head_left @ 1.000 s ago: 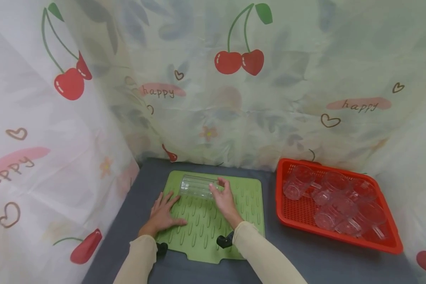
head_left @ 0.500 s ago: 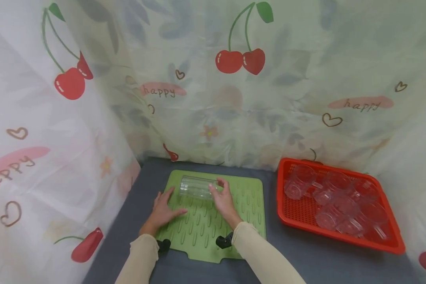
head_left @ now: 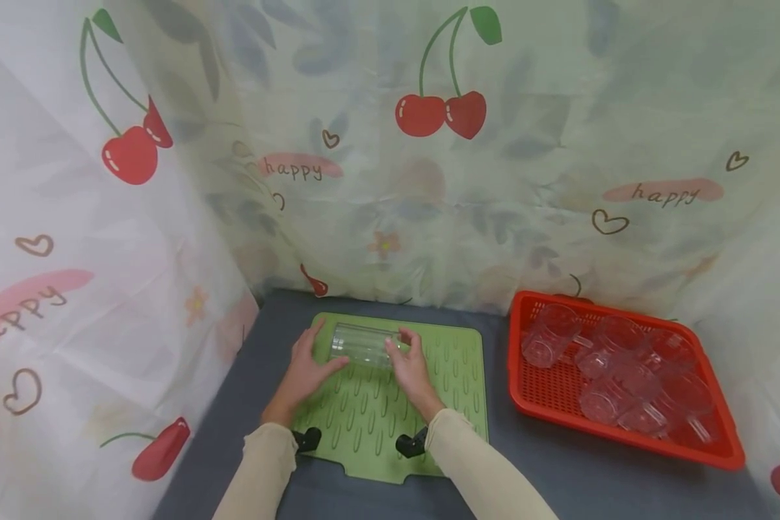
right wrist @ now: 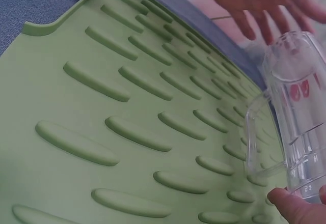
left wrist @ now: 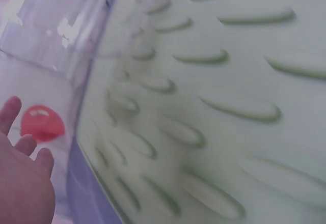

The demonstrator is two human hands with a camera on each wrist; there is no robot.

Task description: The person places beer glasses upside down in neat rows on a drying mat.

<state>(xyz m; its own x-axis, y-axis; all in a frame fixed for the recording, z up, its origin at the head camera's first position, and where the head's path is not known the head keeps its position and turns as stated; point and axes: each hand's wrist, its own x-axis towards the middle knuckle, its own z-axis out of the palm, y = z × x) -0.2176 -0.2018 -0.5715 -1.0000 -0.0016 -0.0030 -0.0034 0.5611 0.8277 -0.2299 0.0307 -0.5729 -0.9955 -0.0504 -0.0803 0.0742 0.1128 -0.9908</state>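
At mat's [head_left: 390, 448] 11 o'clock: mug [head_left: 362, 344], pinched by right hand [head_left: 412, 368] | 10 o'clock: left hand [head_left: 304, 375], spread wide, empty

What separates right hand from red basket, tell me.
From the right hand to the red basket, the head view shows green ribbed mat, then bare gray tabletop.

The sleeved left forearm [head_left: 255, 469] and right forearm [head_left: 487, 469] are pointing from near to far. The left hand [head_left: 304, 377] is holding its fingers [head_left: 310, 338] extended, thumb [head_left: 334, 366] pointing right; the right hand [head_left: 412, 370] is gripping between bent fingers and thumb.
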